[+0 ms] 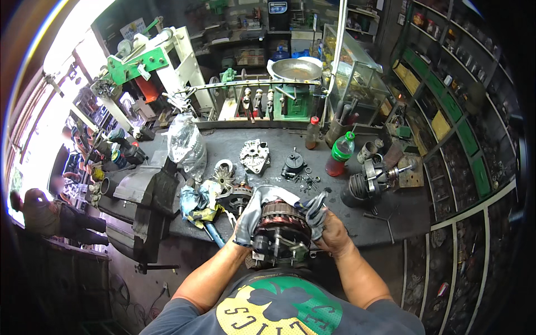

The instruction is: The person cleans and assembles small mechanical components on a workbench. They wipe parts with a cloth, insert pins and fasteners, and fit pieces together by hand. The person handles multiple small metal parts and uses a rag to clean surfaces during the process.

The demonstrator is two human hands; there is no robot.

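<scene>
Close to my body at the bench's front edge is an alternator stator (283,215) with reddish-brown windings, its end frame and fittings facing me. A grey rag (271,194) arches over its far side. My left hand (241,237) closes on the rag's left end, fingers partly hidden by cloth. My right hand (334,231) grips the bunched right end, beside the stator. To the left lie a rotor (239,196) and a crumpled blue and yellow cloth (201,204). Farther back are a silver alternator housing (254,156) and a dark round part (293,163).
A bench vise (142,198) stands at left, behind it a clear plastic bag (186,142). On the right are a bottle of red liquid (340,154), a smaller bottle (312,134), another alternator assembly (373,181) and a T-shaped wrench (386,221). Small nuts and washers (310,181) lie mid-bench.
</scene>
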